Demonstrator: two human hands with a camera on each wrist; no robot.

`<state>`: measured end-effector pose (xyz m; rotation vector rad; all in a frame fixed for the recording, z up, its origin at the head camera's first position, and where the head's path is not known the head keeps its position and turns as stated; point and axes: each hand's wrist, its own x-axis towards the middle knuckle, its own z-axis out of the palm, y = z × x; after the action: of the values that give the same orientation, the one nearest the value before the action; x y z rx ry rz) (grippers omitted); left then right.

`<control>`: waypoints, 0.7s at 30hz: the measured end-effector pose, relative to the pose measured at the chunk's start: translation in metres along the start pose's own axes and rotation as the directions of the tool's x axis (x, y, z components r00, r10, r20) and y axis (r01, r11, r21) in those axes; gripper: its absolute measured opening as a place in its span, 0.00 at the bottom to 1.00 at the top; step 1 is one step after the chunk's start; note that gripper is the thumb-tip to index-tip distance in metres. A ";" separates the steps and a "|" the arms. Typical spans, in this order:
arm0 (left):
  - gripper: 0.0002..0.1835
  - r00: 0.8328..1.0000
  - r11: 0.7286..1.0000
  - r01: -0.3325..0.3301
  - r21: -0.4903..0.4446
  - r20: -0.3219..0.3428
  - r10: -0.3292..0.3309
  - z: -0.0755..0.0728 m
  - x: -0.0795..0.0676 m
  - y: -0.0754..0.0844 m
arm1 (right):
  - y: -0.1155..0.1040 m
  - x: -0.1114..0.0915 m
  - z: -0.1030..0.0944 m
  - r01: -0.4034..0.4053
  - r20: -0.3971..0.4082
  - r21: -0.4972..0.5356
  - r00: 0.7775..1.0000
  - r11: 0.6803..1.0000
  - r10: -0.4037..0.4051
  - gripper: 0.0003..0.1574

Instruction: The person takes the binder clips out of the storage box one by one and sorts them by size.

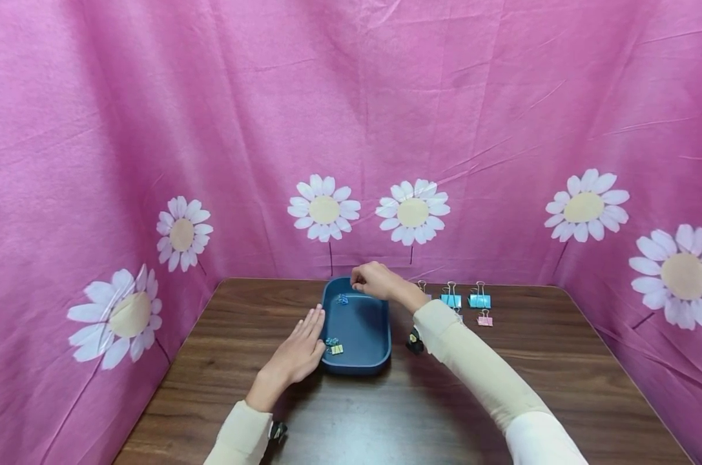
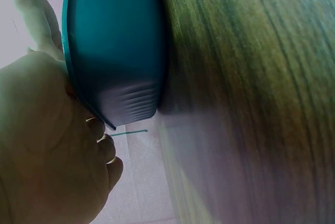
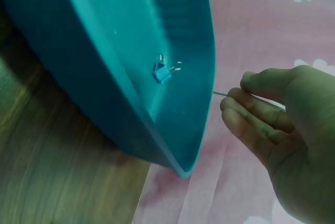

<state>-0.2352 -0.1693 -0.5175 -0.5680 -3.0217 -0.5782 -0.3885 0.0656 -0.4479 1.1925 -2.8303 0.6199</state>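
table [image 1: 560, 361] was brown and wood-grained, a pale sheen [image 1: 356, 413] lying toward 6 o'clock | pink cloth [image 1: 258, 97], creased, rose at 9, 12 and 3 o'clock | white daisies [image 1: 323, 210] with cream centres sat on it in pairs near 10, 12 and 2 o'clock | thin dark stems [image 1: 330, 258] ran down from them

Head: bright, even; whitish glare on dark-brown wood-grain table [image 1: 351, 413] just nearer than dark-blue rectangular tray [image 1: 359, 323], soft shadow along its right | left wrist: dim, greenish, soft detail; hazy sheen beside tray | right wrist: dim, teal-tinted; table shadowed beside tray
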 end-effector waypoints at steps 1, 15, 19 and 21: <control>0.35 1.000 1.000 0.000 -0.002 0.001 0.000 -0.001 0.000 0.001 | -0.001 0.002 0.002 -0.002 0.007 -0.003 1.000 1.000 0.002 0.09; 0.35 1.000 1.000 0.011 -0.006 0.011 -0.011 -0.002 -0.001 0.002 | -0.013 0.027 0.024 -0.091 0.100 0.001 0.991 0.996 0.091 0.12; 0.35 1.000 1.000 0.011 -0.002 0.010 -0.011 -0.003 -0.001 0.002 | -0.014 0.033 0.031 -0.098 0.118 -0.025 0.988 0.995 0.100 0.14; 0.35 1.000 1.000 0.007 -0.004 0.009 -0.007 -0.003 0.000 0.003 | -0.014 0.035 0.034 -0.105 0.136 -0.049 0.985 0.993 0.110 0.17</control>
<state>-0.2344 -0.1680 -0.5138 -0.5616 -3.0329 -0.5842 -0.3986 0.0207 -0.4692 1.1245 -3.0234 0.4977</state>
